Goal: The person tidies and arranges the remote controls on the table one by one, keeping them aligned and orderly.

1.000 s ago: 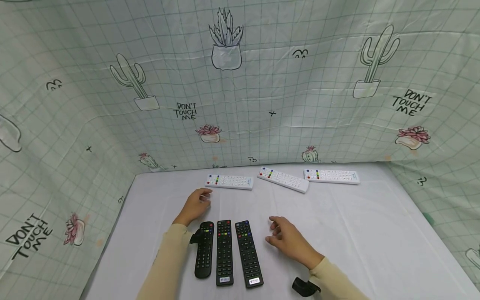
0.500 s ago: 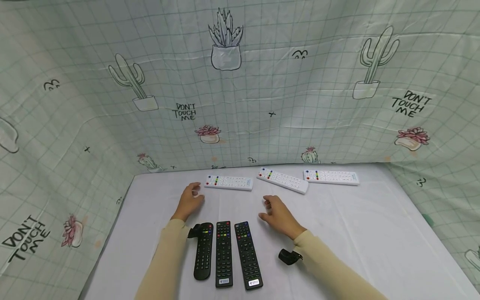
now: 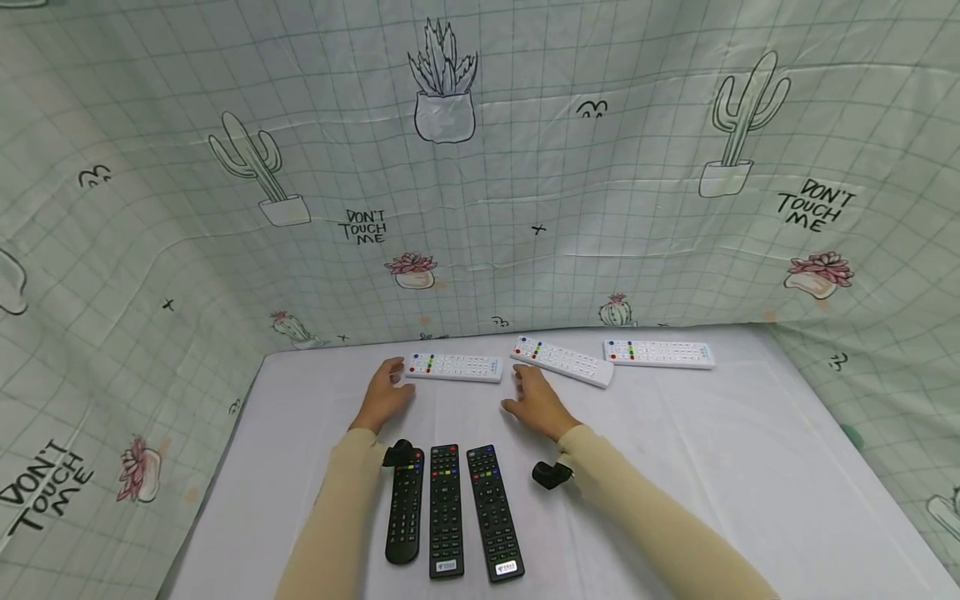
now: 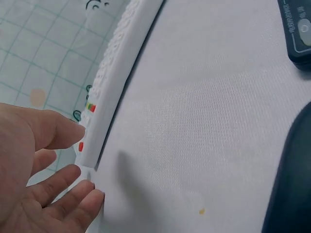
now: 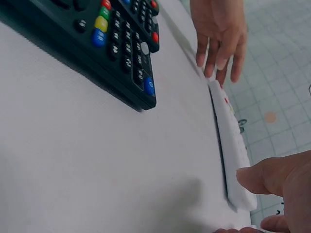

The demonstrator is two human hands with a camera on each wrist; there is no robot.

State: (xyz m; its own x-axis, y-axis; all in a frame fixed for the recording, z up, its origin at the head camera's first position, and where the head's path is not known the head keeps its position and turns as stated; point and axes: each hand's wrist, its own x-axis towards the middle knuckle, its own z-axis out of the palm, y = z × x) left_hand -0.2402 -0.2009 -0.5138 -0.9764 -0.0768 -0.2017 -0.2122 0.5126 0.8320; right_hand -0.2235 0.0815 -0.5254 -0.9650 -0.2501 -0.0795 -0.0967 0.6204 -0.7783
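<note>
A white remote control (image 3: 453,367) lies flat, crosswise on the white tabletop, its buttons facing up. My left hand (image 3: 382,398) is at its left end, fingers parted around that end and holding nothing. In the left wrist view, the thumb overlaps the remote's corner (image 4: 116,82) by the red button. At the opposite end is my right hand (image 3: 538,404), with thumb and fingers spread apart. The right wrist view shows its thumb (image 5: 265,177) over the right end of the same remote. Part of the right hand's fingers is cut off there.
Two more white remotes, one tilted (image 3: 562,362) and one straight (image 3: 660,354), lie to the right along the back. Three black remotes, left (image 3: 405,508), middle (image 3: 446,512) and right (image 3: 495,512), lie lengthwise in front. A printed cloth (image 3: 480,183) hangs behind the table (image 3: 712,467).
My right hand has moved forward and left to the right end of the left white remote. My left hand has shifted slightly around its left end. The remotes stay put.
</note>
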